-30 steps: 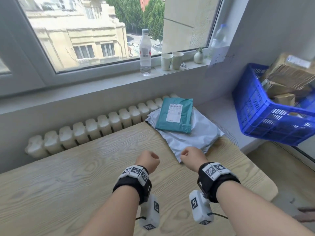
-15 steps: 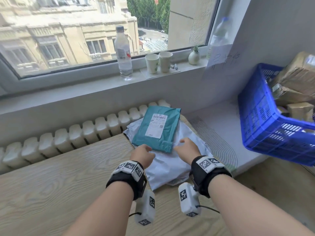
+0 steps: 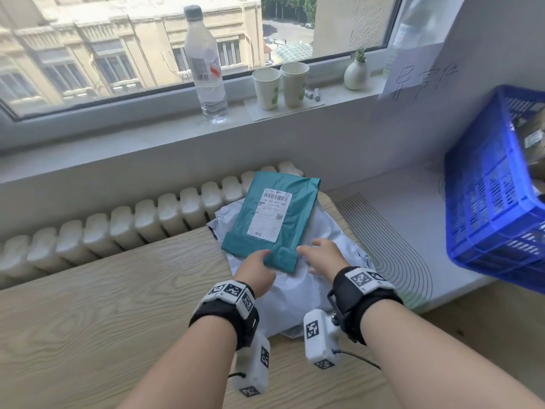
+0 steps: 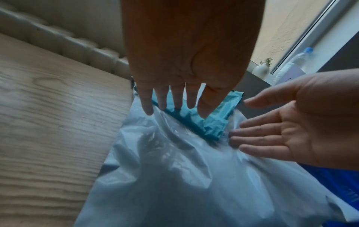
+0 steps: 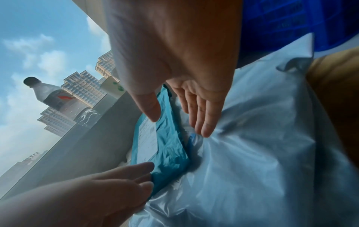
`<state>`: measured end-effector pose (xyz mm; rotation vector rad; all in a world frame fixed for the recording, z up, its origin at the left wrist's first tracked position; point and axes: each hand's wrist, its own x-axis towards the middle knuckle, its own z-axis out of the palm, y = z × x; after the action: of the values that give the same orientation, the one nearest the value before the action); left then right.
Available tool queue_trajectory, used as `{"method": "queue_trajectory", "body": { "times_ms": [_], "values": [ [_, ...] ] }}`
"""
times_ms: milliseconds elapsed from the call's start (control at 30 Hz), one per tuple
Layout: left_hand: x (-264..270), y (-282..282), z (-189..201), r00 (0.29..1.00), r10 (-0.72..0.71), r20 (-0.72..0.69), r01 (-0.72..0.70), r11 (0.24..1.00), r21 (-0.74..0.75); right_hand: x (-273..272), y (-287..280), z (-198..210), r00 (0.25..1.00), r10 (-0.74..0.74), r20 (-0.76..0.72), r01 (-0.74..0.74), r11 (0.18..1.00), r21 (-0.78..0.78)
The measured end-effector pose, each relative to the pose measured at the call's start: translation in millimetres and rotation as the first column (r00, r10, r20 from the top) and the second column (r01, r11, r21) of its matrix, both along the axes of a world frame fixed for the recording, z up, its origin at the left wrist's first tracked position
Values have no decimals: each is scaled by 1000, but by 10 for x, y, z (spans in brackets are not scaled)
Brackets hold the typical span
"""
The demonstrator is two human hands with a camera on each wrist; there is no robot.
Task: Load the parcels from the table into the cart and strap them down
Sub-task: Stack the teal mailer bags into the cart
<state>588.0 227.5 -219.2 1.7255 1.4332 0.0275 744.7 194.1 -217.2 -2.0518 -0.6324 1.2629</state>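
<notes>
Two hands, left and right, fingers straight and spread, flank the teal parcel's near edge; it lies on a grey parcel on the bench, blue basket well right.

An upper-floor room used as a small parcel-sorting office. A pale wood-grain table stands against a white radiator under a wide window at 12 o'clock that looks out on rooftops. On the sill stand a water bottle, two paper cups and a small vase. At 3 o'clock a blue plastic crate holds packages beside a handwritten paper sign. Labelled mailer bags lie on the table.
</notes>
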Motion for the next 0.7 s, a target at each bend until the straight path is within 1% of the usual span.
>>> {"method": "queue_trajectory", "body": {
  "times_ms": [100, 200, 333, 467, 533, 567, 633, 700],
  "values": [
    [-18, 4, 0, 1000, 13, 7, -12, 1000, -15, 15, 68, -75, 991, -74, -113, 77, 997, 25],
    [-63, 6, 13, 999, 31, 13, -30, 998, -58, 12, 122, -99, 989, -103, -110, 108, 994, 34],
    [-98, -37, 7, 999, 48, 19, -46, 994, -98, -4, 130, -22, 994, -60, -93, 67, 996, 66],
    [-90, -84, 38, 999, 32, 1, -32, 992, -126, -41, 181, 16, 994, 5, -109, 10, 991, 132],
    [-81, -130, 56, 1000, 23, -11, -24, 987, -158, -90, 226, -24, 997, 14, -71, -4, 991, 137],
    [-78, -159, 68, 1000, 15, -14, -17, 985, -172, -117, 249, -39, 999, -23, -30, 27, 990, 136],
    [-85, -213, 99, 1000, -13, -23, 8, 982, -189, -157, 283, -52, 984, -169, 56, 161, 979, 128],
    [-119, -240, 123, 999, -35, -23, 30, 983, -181, -170, 316, -73, 949, -312, 44, 302, 941, 149]
  ]
}}
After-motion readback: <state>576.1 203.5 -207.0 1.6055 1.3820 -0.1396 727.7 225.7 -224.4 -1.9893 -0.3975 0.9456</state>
